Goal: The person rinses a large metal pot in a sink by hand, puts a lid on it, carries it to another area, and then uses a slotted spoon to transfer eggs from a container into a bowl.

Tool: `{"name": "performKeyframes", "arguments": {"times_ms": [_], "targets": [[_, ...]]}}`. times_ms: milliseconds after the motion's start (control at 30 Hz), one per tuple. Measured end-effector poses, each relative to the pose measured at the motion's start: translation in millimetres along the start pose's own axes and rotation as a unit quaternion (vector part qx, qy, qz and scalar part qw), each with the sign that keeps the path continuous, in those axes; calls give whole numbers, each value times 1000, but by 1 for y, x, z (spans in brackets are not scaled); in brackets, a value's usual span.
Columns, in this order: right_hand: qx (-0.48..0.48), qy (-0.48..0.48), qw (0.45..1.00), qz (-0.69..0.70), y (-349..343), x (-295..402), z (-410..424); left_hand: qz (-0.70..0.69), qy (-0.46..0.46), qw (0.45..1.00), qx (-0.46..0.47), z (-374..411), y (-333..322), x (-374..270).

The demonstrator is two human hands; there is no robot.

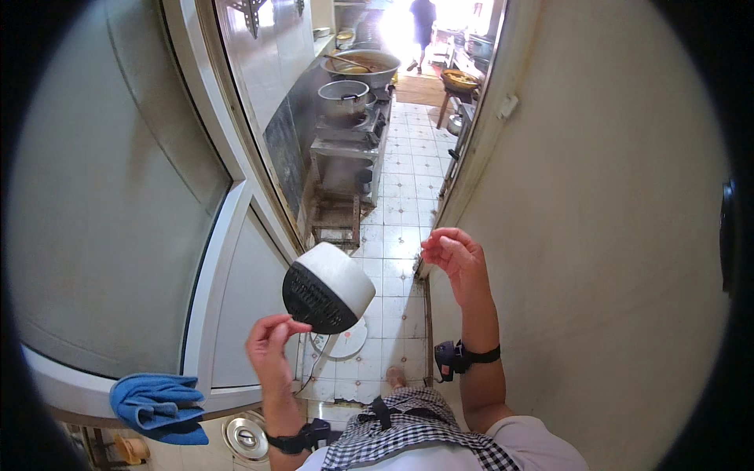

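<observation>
In front of me is a round item (pixel 329 287) with a white side and a black perforated face turned partly towards me. It is tilted, and I cannot tell just what it is. My left hand (pixel 272 341) has its thumb and fingertips together at the black face's lower edge, appearing to pinch it. Level with it on the right, my right hand (pixel 456 256) is raised with fingers bent and bunched, apart from the item. Nothing shows in this hand. Below the item, a white round disc (pixel 351 341) with a flower pattern is on the tiled floor, partly hidden.
A door frame (pixel 433 241) and wall are close on the right, a framed panel (pixel 250 306) on the left. A blue cloth (pixel 156 406) hangs there. A cord (pixel 315 368) trails on the floor. Beyond, a stove (pixel 353 132) bears large pots. A person (pixel 423 29) stands far ahead.
</observation>
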State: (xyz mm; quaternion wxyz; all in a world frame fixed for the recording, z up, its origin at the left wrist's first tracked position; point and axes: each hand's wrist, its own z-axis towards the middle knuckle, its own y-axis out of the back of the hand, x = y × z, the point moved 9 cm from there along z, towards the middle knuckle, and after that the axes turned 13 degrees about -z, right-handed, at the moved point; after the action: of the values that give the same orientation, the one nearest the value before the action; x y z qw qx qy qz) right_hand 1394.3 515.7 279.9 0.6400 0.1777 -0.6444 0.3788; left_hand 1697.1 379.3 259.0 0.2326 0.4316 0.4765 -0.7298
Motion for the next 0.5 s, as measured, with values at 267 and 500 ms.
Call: {"name": "performKeyframes", "arguments": {"times_ms": [267, 500], "targets": [[100, -59, 993, -3, -30, -25, 124, -1, -73, 979, -193, 43, 41, -20], [219, -131, 966, -48, -79, -55, 209, -18, -81, 962, -260, 87, 36, 20]]}}
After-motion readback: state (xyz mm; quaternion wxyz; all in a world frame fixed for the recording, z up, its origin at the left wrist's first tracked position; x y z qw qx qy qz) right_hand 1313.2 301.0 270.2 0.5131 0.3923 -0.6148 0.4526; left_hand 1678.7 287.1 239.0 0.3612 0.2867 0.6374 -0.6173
